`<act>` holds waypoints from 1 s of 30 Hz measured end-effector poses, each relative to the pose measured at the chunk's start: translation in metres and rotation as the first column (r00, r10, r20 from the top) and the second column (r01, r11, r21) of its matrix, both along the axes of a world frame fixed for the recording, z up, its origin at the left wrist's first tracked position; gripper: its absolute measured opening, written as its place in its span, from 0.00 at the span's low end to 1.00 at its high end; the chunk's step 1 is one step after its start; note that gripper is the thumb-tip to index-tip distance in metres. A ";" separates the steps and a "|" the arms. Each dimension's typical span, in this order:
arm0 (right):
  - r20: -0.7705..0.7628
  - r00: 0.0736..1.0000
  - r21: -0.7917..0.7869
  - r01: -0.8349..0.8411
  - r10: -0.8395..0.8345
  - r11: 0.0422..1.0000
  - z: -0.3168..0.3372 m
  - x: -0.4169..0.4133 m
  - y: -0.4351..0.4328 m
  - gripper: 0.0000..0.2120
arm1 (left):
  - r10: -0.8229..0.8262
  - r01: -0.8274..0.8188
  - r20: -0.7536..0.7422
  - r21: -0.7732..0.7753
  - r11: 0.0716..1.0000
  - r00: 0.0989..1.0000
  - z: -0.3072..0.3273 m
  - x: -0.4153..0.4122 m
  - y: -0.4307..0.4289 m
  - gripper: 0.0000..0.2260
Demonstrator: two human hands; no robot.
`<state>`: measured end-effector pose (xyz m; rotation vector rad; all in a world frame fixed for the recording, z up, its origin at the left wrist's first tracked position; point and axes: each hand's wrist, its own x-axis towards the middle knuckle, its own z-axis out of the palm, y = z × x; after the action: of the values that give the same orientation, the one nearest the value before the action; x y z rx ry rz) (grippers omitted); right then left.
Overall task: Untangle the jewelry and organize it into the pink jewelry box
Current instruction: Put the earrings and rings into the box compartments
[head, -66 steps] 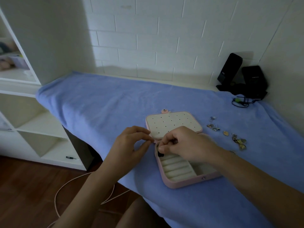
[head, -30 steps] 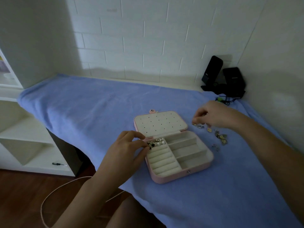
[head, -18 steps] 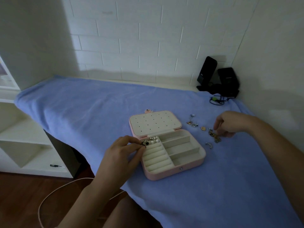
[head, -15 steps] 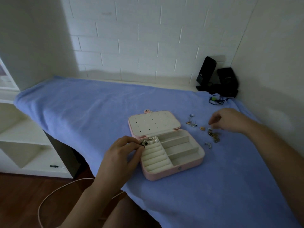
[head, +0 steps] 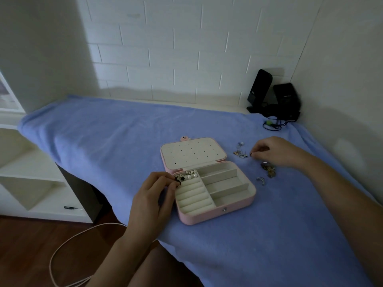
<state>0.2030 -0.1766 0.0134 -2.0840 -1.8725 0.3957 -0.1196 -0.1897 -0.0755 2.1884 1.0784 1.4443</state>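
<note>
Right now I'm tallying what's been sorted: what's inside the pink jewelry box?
The pink jewelry box holds a few small earrings in its far-left corner. The ring rolls and right-side compartments look empty. The left hand covers that corner's edge.

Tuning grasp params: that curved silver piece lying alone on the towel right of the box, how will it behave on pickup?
The curved silver piece looks like rigid metal, so probably stiff, not floppy. It is tiny next to the pink jewelry box, so likely very light. Its shiny finish suggests slippery, and the soft blue towel may let it sink, making a pinch fiddly.
</note>
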 end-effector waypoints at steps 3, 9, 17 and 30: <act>-0.052 0.999 -0.002 0.007 -0.007 1.000 -0.001 -0.006 0.001 0.08 | 0.001 -0.001 0.002 -0.001 1.000 1.000 -0.001 0.000 0.000 0.15; -0.145 0.989 0.008 0.014 -0.013 1.000 -0.002 -0.031 0.005 0.14 | -0.002 0.002 -0.005 0.007 1.000 1.000 -0.002 -0.001 0.001 0.14; -0.331 0.937 0.101 -0.083 0.112 0.991 0.018 -0.084 0.001 0.10 | -0.031 0.031 -0.011 0.011 0.999 0.999 -0.001 -0.003 0.001 0.13; -0.442 0.855 -0.039 -0.323 0.273 0.946 0.017 -0.140 -0.008 0.14 | -0.049 0.048 -0.075 -0.015 0.999 0.996 0.002 -0.006 0.002 0.13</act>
<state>0.0633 -0.1846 0.0302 -1.5844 -1.9218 0.9736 -0.1254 -0.1874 -0.0738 2.2601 1.0493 1.3399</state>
